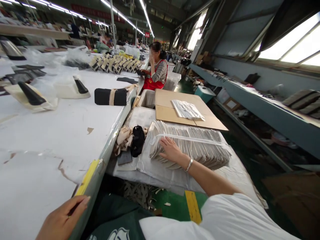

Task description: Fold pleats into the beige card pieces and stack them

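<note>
My right hand (170,150) reaches out over a thick fanned stack of pale flat pieces (197,145), bound by a white band; its fingers curl onto the stack's left end. A bracelet sits on that wrist. My left hand (62,218) rests at the near edge of the long white worktable (50,133), fingers together and bent, close to a yellow strip (87,176) on the table edge. I cannot see anything held in it. Left of the stack lie beige cloth scraps (123,138) and a black bundle (138,140).
A cardboard sheet (172,108) with a white bag (187,110) lies beyond the stack. A black roll (110,96) and shoe-shaped pieces (72,87) sit on the worktable. A person in a red apron (156,71) works farther along. A long bench (250,96) lines the right wall.
</note>
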### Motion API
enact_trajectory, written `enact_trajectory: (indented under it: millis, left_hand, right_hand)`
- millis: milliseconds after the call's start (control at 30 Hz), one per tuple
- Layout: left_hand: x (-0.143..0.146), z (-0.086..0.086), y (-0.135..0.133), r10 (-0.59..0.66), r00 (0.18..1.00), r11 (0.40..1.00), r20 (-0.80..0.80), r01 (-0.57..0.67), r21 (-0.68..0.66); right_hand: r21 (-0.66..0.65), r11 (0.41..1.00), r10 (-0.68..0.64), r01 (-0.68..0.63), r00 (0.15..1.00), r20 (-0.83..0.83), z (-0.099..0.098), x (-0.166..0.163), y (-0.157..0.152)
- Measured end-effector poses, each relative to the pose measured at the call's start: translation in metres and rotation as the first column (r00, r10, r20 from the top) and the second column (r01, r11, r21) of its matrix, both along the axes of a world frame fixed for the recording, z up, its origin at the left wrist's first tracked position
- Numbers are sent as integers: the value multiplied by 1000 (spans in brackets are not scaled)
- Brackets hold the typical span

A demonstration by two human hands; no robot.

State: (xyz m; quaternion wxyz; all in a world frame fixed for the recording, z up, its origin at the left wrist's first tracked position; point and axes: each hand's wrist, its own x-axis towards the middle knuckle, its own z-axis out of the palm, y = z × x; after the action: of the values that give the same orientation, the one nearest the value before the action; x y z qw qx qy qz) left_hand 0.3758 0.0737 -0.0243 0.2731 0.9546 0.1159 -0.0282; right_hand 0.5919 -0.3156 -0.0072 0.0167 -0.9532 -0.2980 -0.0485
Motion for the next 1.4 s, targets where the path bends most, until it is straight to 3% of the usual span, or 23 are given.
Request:
enact_trajectory:
  millis: [133, 300, 367, 500, 700, 800, 933, 1167, 1300, 1400]
  left_hand:
    - [41, 25, -37, -155, 988, 980, 13, 155, -122]
    - [78, 33, -63, -371, 929, 916, 5, 366, -162]
    - [90, 32, -68, -425, 905, 893, -14, 416, -172]
    - [110, 30, -75, -489, 871, 862, -51, 473, -181]
    - [136, 24, -80, -506, 860, 849, -56, 486, -209]
    - [150, 16, -86, -541, 840, 830, -49, 523, -197]
    - [169, 7, -99, -577, 815, 809, -54, 561, -178]
    - [196, 6, -154, -594, 801, 799, -73, 577, -167]
    - [205, 6, -196, -583, 812, 796, -25, 565, -219]
    - [213, 7, -217, -548, 836, 813, 8, 536, -229]
  right_hand:
    - [-53, 998, 36, -36, 999, -1, 16, 1, 2]
    - [-76, 995, 59, -65, 995, -76, 44, 46, 26]
    - [-194, 978, 55, -75, 992, -110, 43, 67, 43]
    - [-468, 877, -15, -112, 966, -258, 28, 102, 73]
    - [-466, 880, -37, -89, 966, -256, 19, 135, 75]
    - [-352, 934, -21, -64, 972, -233, 30, 131, 65]
    - [-9, 1000, 9, -10, 982, -187, 42, 96, 32]
    - [115, 993, 7, 17, 979, -206, 13, 16, -34]
    - [285, 947, -118, 151, 985, -129, 13, 26, -55]
    - [252, 942, -220, 221, 975, -30, 11, 52, -67]
